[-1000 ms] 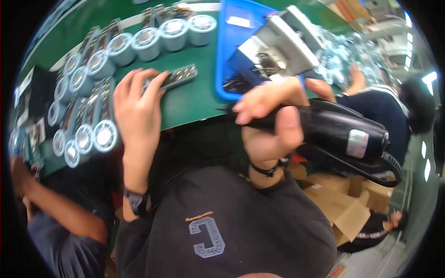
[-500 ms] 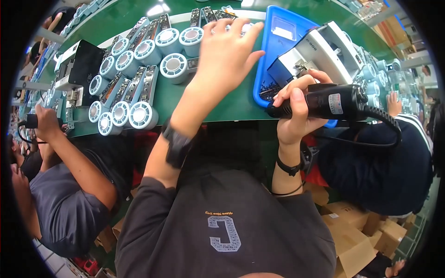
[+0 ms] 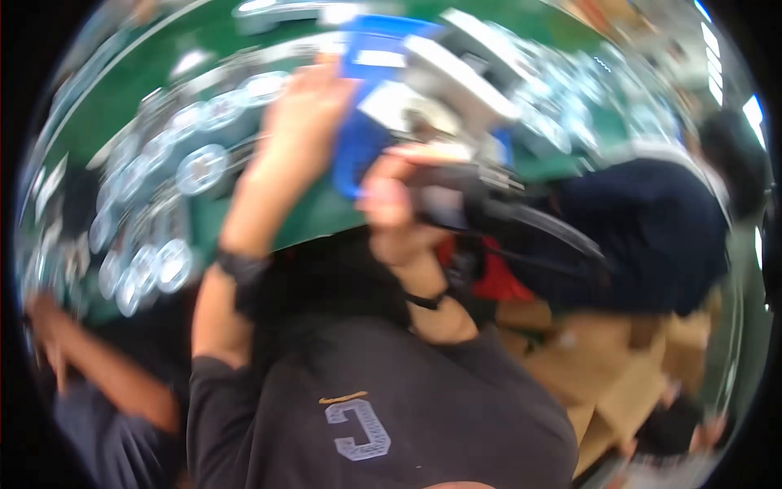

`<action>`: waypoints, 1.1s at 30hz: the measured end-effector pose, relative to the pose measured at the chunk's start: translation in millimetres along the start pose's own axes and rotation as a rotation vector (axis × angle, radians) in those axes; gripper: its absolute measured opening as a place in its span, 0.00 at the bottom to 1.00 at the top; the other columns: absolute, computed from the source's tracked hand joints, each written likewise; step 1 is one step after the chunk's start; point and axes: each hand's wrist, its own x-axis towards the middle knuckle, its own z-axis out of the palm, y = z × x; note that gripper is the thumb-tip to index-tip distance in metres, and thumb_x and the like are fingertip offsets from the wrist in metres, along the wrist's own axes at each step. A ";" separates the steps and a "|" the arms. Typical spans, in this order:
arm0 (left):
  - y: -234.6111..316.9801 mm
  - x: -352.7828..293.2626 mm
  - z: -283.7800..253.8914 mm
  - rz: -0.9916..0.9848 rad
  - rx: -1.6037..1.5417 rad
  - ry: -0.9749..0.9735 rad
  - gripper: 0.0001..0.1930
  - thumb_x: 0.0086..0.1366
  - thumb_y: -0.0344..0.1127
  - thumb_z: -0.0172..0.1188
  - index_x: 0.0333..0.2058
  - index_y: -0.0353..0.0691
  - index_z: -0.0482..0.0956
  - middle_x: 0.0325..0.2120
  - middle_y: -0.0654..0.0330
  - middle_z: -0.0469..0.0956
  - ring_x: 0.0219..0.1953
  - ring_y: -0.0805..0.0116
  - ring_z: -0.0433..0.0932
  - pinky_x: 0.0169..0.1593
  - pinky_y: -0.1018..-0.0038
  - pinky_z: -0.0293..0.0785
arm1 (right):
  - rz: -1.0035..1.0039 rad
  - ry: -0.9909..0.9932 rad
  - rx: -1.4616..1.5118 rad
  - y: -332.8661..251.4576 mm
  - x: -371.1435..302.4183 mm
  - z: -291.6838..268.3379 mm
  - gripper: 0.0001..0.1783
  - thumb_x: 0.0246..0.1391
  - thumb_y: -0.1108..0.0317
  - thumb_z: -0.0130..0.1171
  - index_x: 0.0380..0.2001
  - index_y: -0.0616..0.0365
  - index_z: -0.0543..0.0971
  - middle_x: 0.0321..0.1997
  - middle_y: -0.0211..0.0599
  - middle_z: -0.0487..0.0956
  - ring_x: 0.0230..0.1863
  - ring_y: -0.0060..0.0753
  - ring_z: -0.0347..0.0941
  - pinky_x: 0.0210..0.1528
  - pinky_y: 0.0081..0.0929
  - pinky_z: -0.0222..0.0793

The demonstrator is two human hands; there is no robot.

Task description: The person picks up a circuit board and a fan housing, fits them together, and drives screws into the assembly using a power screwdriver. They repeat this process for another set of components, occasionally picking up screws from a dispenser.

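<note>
Motion blurs the whole view. My right hand [image 3: 399,204] is wrapped round a black electric screwdriver [image 3: 452,196], held level over the table's near edge with its cord trailing off to the right. Close by is the blue tray [image 3: 350,155], with a white screw-feeder box [image 3: 464,73] on its right part. My left hand [image 3: 305,114] reaches forward beside the tray's left edge. Its fingers are smeared, and whether they hold anything is not visible. Left of it are several light-blue round-ended devices with exposed circuit boards; the nearest round end [image 3: 203,169] lies beside my left forearm.
A group of round-ended devices [image 3: 173,265] lies near the left table edge. More pale parts [image 3: 554,106] cover the table's right side. Co-workers sit on both sides: a bare arm [image 3: 114,359] at left, a dark-clothed person [image 3: 643,232] at right. Cardboard boxes [image 3: 570,359] stand below at right.
The view has swung, shifting table, tray and both hands leftward in the picture and blurring everything. My right hand still grips the screwdriver. My left hand stays near the tray's left edge.
</note>
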 end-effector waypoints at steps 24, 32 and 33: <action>-104.7 -18.9 63.0 -0.201 -0.182 0.027 0.20 0.76 0.39 0.60 0.62 0.40 0.77 0.60 0.52 0.82 0.62 0.51 0.80 0.65 0.59 0.72 | -0.020 0.233 -0.024 27.2 20.8 25.0 0.17 0.45 0.76 0.63 0.38 0.62 0.69 0.22 0.39 0.70 0.22 0.29 0.62 0.26 0.27 0.59; -4.4 -103.3 -53.7 -0.208 -0.436 0.135 0.15 0.74 0.23 0.61 0.57 0.34 0.80 0.60 0.51 0.82 0.60 0.54 0.81 0.67 0.60 0.74 | 0.000 0.179 -0.067 31.4 16.2 21.5 0.17 0.48 0.76 0.66 0.41 0.61 0.71 0.23 0.33 0.71 0.24 0.20 0.63 0.26 0.25 0.61; 1.0 -119.8 -68.3 -0.140 -0.492 0.117 0.15 0.73 0.21 0.62 0.57 0.34 0.81 0.60 0.51 0.82 0.59 0.53 0.81 0.65 0.61 0.75 | 0.015 0.173 -0.061 26.1 16.6 21.2 0.17 0.49 0.76 0.66 0.41 0.61 0.72 0.23 0.31 0.71 0.24 0.18 0.63 0.27 0.25 0.61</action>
